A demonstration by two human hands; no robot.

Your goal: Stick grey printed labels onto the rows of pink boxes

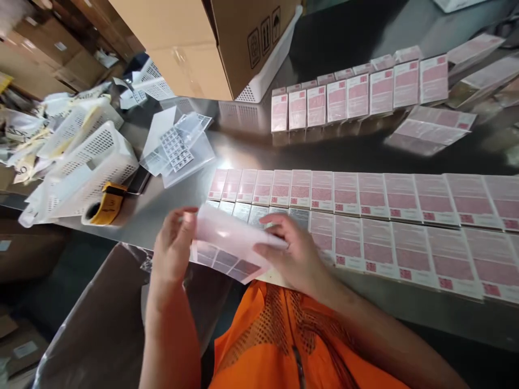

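A sheet of labels [227,248], pale pink and partly peeled, is held between both hands at the near edge of the metal table [251,154]. My left hand [172,246] pinches its left end. My right hand [294,254] presses on its right side, fingers over the sheet. Under and beyond the hands lie two long rows of flat pink-printed packs [365,210] side by side, running to the right. A third row of pink packs [357,94] stands upright farther back.
A large cardboard box [211,43] sits in a white perforated basket [259,81] at the back. More white baskets [89,156], a yellow tape dispenser [106,204] and clear bags with a sticker sheet [176,148] lie at the left. Loose packs [433,127] lie far right.
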